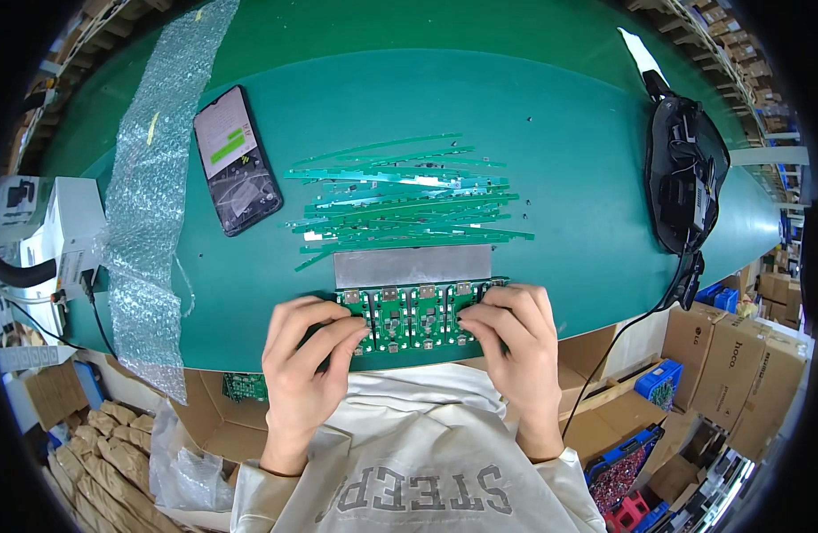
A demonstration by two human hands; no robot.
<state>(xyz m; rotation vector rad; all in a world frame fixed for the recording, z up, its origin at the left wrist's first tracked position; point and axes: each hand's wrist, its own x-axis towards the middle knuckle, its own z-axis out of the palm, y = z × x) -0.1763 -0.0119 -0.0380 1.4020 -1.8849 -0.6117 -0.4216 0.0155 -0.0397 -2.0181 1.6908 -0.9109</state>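
A green circuit board panel (400, 313) with several small boards side by side lies at the near edge of the green table. My left hand (309, 351) pinches its left end between thumb and fingers. At the right end, my right hand (516, 342) grips the panel in the same way, fingers bent over the top. Just beyond the panel, and close against it, lies a flat grey metal bar (413, 266). Behind the bar is a loose pile of thin green board strips (409, 200). The panel's undersides and outer ends are partly hidden by my fingers.
A dark phone (238, 164) and a long sheet of bubble wrap (156, 178) lie to the left. On the right rests a black bag-like item (689, 178) with a cable. An open cardboard box (222, 413) stands below the table's front edge, with green boards inside.
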